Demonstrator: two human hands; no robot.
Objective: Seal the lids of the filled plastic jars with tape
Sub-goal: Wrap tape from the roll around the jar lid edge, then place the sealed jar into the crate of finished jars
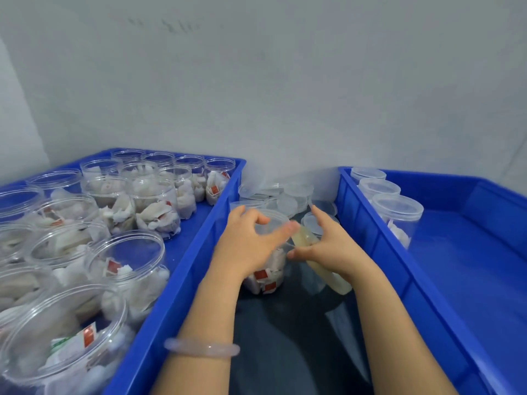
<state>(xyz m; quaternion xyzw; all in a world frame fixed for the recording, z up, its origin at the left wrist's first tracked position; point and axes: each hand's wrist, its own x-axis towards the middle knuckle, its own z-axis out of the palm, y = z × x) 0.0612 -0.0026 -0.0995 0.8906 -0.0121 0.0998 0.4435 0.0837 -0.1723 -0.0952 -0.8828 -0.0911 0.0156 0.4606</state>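
**Taping step in hand: jar steadied, tape roll brought to the lid seam.**

Nearest, both forearms reach forward, a pale bracelet on the left wrist. The left hand curls its fingers over the lid and grips the filled jar, which stands directly under those fingers. The right hand is clenched round a yellowish tape roll, seen edge-on, its thumb tip at the jar wall just below the lid. Whether a strip already adheres cannot be told. The next move probably calls for turning the jar against the roll, with the tape taut across the seam. Just beyond the fingertips lies a heap of loose lids. Left of the left fingers, a blue tray holds open filled jars. Right of the right fingers, a second tray holds lidded jars.
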